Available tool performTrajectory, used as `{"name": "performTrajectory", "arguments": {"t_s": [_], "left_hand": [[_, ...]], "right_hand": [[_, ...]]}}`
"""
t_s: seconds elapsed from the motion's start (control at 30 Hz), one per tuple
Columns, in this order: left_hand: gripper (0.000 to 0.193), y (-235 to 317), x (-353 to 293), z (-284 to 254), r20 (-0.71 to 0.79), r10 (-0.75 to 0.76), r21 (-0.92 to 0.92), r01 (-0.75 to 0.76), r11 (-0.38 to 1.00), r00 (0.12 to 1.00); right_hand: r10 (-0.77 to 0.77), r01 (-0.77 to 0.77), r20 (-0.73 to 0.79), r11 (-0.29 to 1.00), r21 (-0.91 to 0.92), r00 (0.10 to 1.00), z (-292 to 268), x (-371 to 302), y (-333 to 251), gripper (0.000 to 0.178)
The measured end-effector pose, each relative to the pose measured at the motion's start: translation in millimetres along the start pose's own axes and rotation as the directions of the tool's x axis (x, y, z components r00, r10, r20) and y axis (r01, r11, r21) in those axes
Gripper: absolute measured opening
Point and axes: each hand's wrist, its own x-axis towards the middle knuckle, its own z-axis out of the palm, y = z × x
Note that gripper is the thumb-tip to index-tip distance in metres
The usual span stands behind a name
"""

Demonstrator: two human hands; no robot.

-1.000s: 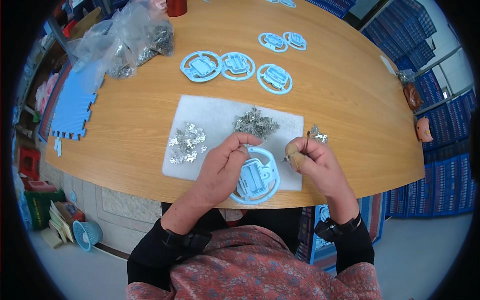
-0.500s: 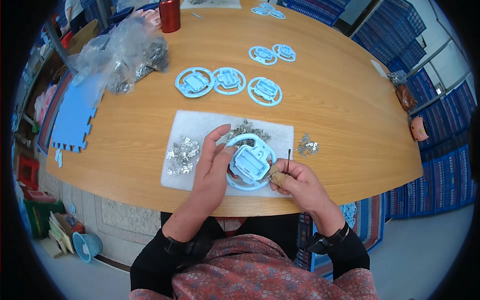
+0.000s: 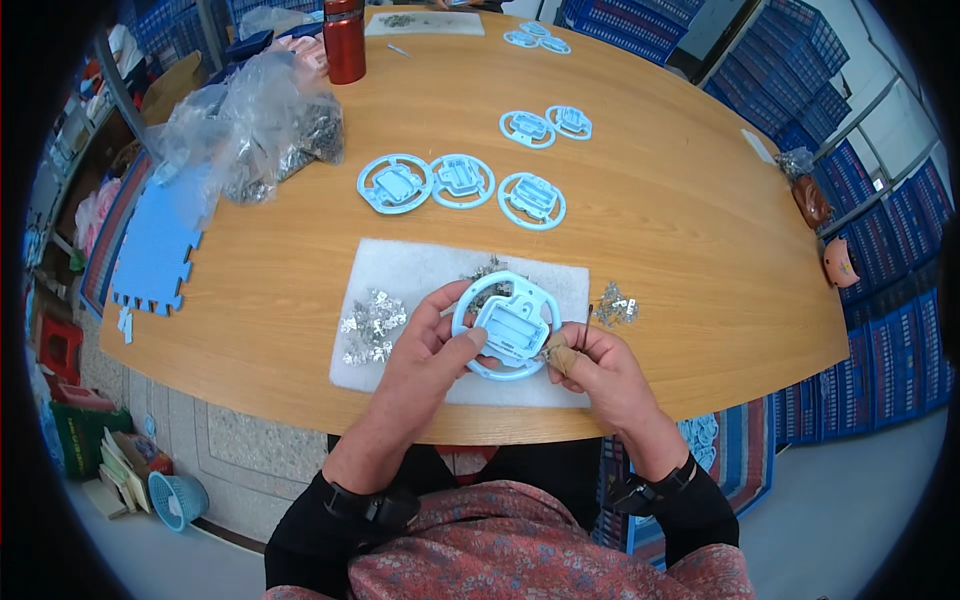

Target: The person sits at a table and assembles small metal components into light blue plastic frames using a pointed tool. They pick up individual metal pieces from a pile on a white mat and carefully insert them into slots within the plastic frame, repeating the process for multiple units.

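The wheel (image 3: 513,330) sits between the two sets of fingers, over the mat (image 3: 385,262); whether its lower rim touches the mat cannot be told. The fingers of the left hand (image 3: 415,365) are closed on its left side, thumb over the front near the raised middle, the others bent at the rim. The fingers of the right hand (image 3: 605,370), one wrapped in a tan cover (image 3: 565,357), are pinched narrow at the wheel's lower right, with a thin dark rod (image 3: 589,325) standing up from the grip; what else lies between those tips is too small to tell.

The wheel looks like moulded plastic: light, stiff, and probably a little slippery on its smooth faces. The ring is likely its weaker part, apt to flex if pressed far from a support, while the boxy middle should be firmer. A good hold seems to be the one on the left: thumb in front by the box, fingers around the rim.

Loose clips (image 3: 373,328) lie on the mat left of the left fingers, a darker heap (image 3: 488,270) lies partly hidden beyond the wheel, and more bits (image 3: 615,303) rest on the tabletop (image 3: 700,300) just beyond the right fingers.
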Motion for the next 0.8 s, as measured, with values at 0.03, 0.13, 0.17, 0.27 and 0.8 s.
{"name": "performTrajectory", "arguments": {"t_s": [0.03, 0.13, 0.17, 0.27, 0.8], "left_hand": [[0.050, 0, -2, 3, -0.006, 0.008, -0.023, -0.009, 1.000, 1.000], [0.046, 0, 1, 6, -0.056, 0.014, -0.043, -0.017, 0.999, 0.998], [0.045, 0, 2, 5, -0.079, 0.013, -0.042, -0.016, 0.999, 0.997], [0.037, 0, 8, -3, -0.070, 0.070, 0.095, -0.063, 0.994, 0.995], [0.023, -11, 14, -13, -0.049, -0.005, 0.688, 0.037, 0.725, 0.999]], "right_hand": [[0.000, 0.000, -0.010, 1.000, 0.021, 1.000, 0, 1, 2, 0.013], [0.014, -0.014, -0.008, 1.000, -0.022, 1.000, -2, 0, 5, 0.014], [0.022, -0.022, -0.004, 0.998, -0.054, 1.000, -4, -1, 5, 0.014], [-0.225, 0.218, -0.022, 0.961, -0.167, 0.974, -5, 0, 4, 0.015], [-0.491, 0.470, 0.112, 0.705, -0.531, 0.864, 9, 14, 5, 0.018]]}}
